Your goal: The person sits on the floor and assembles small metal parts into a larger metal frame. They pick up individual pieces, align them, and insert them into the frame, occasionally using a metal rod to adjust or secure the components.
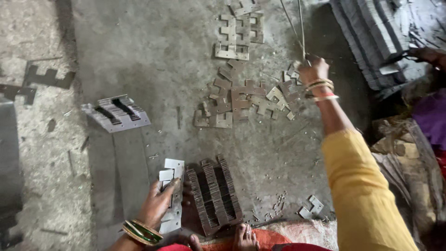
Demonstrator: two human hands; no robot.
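- Concrete floor (153, 56) fills most of the view, dusty grey, w/ metal bits all over it.
- Top right: big stack of dark sheets (371, 32); another person's hand (429, 56) is on it, not the wearer's.
- Middle: loose scatter of E-shaped stampings (241, 100), lying flat, pointing every which way. A tidier bunch sits further up.
- Bottom centre: packed block of stampings (214, 195) stood on edge, long axis running away from the person, just right of the left hand.
- Left: smaller angled bundle (116, 114), well apart from both hands.
- Left hand (160, 202), bangles on wrist, grip pressed onto a flat pale stack of plates (171, 197), thumb on top; the stack's long axis runs up-down in view.
- Right hand (313, 69), yellow sleeve, stretched out to the scatter's far right edge, fingers pinched shut round thin wire strands (299, 28) going up out of frame. So right hand is nearer the loose pieces, left nearer the block.
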